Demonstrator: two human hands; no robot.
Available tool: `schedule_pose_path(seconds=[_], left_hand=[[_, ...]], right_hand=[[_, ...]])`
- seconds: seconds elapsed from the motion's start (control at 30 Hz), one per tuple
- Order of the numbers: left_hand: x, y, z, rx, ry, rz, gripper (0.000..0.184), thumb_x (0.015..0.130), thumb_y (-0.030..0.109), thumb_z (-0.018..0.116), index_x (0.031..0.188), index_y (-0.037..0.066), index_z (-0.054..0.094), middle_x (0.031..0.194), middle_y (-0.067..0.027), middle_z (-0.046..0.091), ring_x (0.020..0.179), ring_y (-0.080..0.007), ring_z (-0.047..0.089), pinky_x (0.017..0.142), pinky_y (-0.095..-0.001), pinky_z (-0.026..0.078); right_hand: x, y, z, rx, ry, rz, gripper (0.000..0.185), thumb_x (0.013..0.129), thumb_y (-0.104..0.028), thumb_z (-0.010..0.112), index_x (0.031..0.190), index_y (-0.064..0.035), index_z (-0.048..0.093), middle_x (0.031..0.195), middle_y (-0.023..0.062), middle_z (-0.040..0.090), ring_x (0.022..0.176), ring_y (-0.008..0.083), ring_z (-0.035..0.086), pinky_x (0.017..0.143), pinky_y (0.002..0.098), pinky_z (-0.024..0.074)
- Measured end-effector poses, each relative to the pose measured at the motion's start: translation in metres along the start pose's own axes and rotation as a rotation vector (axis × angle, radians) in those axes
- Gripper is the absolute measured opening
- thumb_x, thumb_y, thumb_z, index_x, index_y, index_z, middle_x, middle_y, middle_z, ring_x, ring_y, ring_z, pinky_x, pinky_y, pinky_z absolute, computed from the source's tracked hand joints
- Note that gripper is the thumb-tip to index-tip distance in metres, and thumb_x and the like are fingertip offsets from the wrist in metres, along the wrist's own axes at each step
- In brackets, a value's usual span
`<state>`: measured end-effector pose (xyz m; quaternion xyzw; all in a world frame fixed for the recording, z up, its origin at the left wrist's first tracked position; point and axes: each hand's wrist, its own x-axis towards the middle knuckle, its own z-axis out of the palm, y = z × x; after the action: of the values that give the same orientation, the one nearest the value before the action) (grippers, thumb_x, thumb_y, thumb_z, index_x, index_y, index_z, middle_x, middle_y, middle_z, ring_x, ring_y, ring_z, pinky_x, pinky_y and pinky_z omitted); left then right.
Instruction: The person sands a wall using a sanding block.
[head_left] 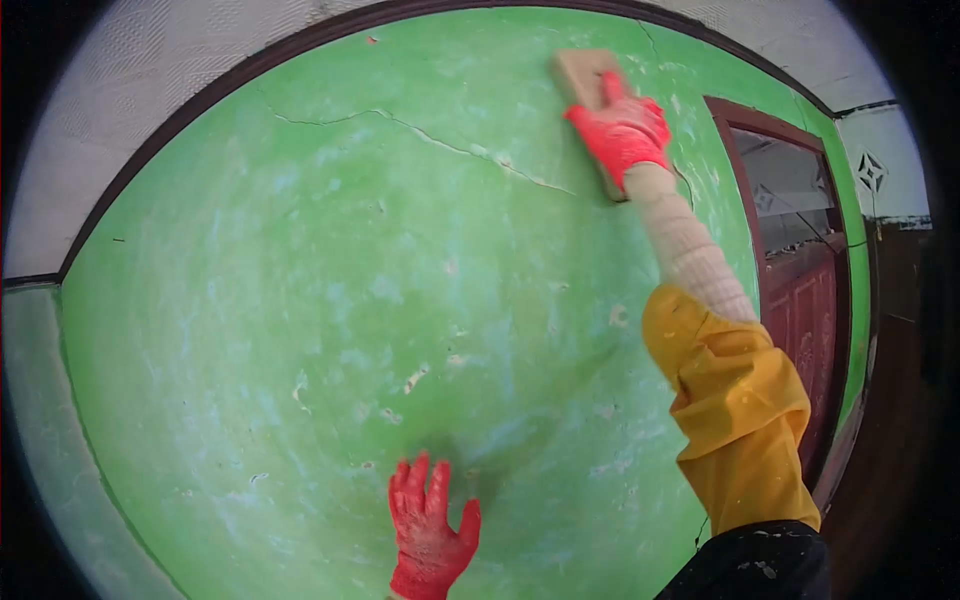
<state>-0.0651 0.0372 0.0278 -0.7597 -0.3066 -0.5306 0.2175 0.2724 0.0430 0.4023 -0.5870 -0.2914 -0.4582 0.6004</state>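
My right hand (625, 130), in a red glove, is raised to the upper right of a green wall (330, 300). Its fingers grip a long, tan rectangular sanding block (583, 75), which lies against the wall and is slightly blurred. The palm covers the block's middle. Low in the view, my left hand (430, 530), also gloved in red, has its fingers stretched out and holds nothing. It is at the wall surface, though whether the palm touches cannot be made out. Pale scuffs and chipped spots mark the paint around both hands.
A long crack (430, 135) runs across the upper wall. Dark trim (200, 105) borders the patterned ceiling (130, 100). On the right stands a reddish-brown door (805, 310) with a glazed panel above. A grey-green side wall (60, 420) meets the left edge.
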Motion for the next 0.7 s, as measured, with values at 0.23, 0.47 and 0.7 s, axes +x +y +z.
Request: schedule_pose_path(seconds=[0.23,0.47,0.7], left_hand=[[0.113,0.055,0.069,0.132,0.038,0.136,0.065,0.084,0.029,0.070,0.139,0.003,0.048,0.149,-0.0236,0.040,0.138,-0.0503,0.032,0.113,-0.0652,0.021],[0.154,0.059,0.079,0.341,0.050,0.089,0.068,0.088,0.029,0.065,0.145,0.000,0.042,0.156,-0.0251,0.030,0.145,-0.0507,0.020,0.117,-0.0637,0.011],[0.149,0.054,0.088,0.362,0.067,0.114,0.070,0.088,0.030,0.065,0.147,0.002,0.040,0.158,-0.0247,0.028,0.147,-0.0499,0.018,0.118,-0.0637,0.010]], right_hand=[[-0.057,-0.091,-0.016,0.101,-0.068,-0.892,0.063,0.077,-0.046,0.066,0.133,-0.0194,0.055,0.113,0.0182,0.067,0.106,0.0350,0.063,0.097,0.0479,0.0472],[0.123,0.102,0.021,0.104,-0.021,-0.120,0.085,0.076,-0.055,0.065,0.150,-0.0237,0.040,0.124,0.0196,0.063,0.117,0.0359,0.060,0.099,0.0414,0.0467],[-0.067,0.190,-0.031,0.128,-0.110,-0.708,0.089,0.061,-0.041,0.084,0.143,-0.0276,0.051,0.128,0.0258,0.050,0.116,0.0425,0.054,0.094,0.0512,0.0478]])
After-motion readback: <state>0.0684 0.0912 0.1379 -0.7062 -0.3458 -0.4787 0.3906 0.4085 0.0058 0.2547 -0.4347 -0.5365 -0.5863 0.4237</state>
